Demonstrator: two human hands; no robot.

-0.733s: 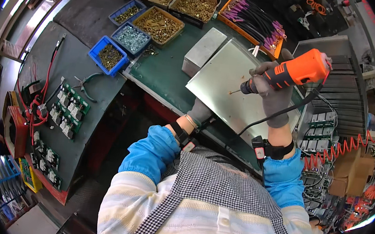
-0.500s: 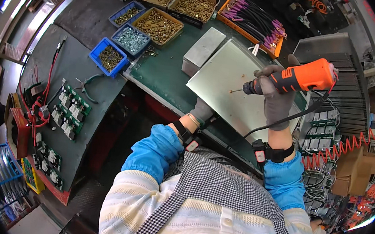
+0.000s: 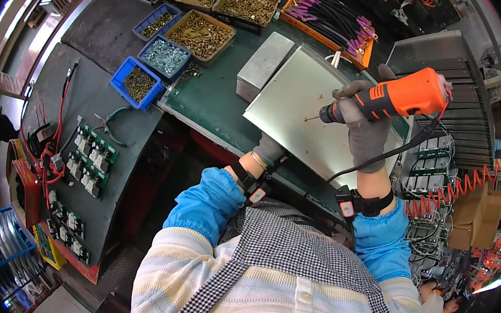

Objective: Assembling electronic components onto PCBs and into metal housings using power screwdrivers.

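Observation:
My right hand, in a grey glove, is wrapped round an orange and black corded electric screwdriver. The tool lies nearly level, its thin bit pointing left, and the tip meets a small brass-coloured screw on the bare metal panel. A second small screw shows on the panel just beyond the tip. At the panel's near left edge is my left hand, also gloved in grey; its fingers are hidden by the panel. A plain metal box stands against the panel's far left side.
Blue bins and cardboard trays of fasteners line the green bench's far left. Black cables with purple ends fill an orange tray. Circuit boards and pliers lie on the left table. A red coiled hose hangs at right.
The view has shifted slightly, so the bins sit further left and up in it. The screwdriver stays in my right hand, its tip at nearly the same spot on the panel.

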